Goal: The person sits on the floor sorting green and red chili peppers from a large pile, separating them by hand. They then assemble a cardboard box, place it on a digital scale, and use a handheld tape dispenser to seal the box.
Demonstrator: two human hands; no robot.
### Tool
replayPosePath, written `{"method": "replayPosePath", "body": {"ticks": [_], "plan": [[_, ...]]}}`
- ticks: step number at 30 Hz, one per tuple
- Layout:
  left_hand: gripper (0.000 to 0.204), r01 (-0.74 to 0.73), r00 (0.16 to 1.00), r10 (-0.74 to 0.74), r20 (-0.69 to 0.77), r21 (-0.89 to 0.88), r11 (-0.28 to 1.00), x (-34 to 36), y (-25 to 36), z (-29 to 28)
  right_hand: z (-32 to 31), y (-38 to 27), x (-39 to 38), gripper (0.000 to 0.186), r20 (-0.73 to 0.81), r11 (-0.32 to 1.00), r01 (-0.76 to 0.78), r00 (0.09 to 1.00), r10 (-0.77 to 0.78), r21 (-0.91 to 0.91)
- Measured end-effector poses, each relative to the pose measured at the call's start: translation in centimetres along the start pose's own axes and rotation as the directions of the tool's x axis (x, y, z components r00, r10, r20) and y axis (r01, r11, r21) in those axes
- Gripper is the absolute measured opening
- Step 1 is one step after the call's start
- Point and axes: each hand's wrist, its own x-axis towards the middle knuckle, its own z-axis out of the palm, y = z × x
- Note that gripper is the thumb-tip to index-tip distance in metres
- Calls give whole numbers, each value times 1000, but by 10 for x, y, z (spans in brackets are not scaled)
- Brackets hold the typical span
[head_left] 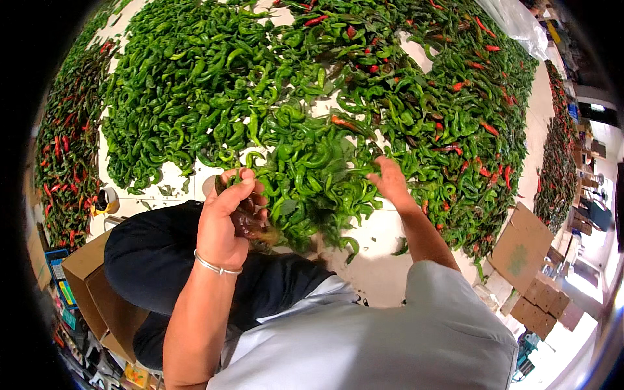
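Green peppers [312, 159]: I saw them heaped across the pale floor [374, 279], mid-view.
Cardboard box [84, 273]: stood just beside the left knee [153, 244].
Left hand [226, 211]: curled, by a blurred dark-red thing [250, 225]; I could not tell what it pinched.
Right hand [392, 182]: was at the heap, thumb and finger apart.
Bracelet [218, 266]: circled the left wrist.

No writing could be read; the green mark [518, 259] on the cardboard sheet [530, 227] beside the pepper heap [442, 130] was too faint.
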Motion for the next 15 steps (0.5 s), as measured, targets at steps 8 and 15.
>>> {"method": "replayPosePath", "body": {"ticks": [8, 15], "plan": [[10, -9, 1000, 8, 20, 17, 1000, -2, 1, 13, -32, -18, 61, 35, -113, 977, -148, 980, 166, 152], [10, -4, 1000, 4, 1, 1, 1000, 1, 3, 9, 22, -51, 121, 38, -141, 944, -141, 985, 103, -299]]}}
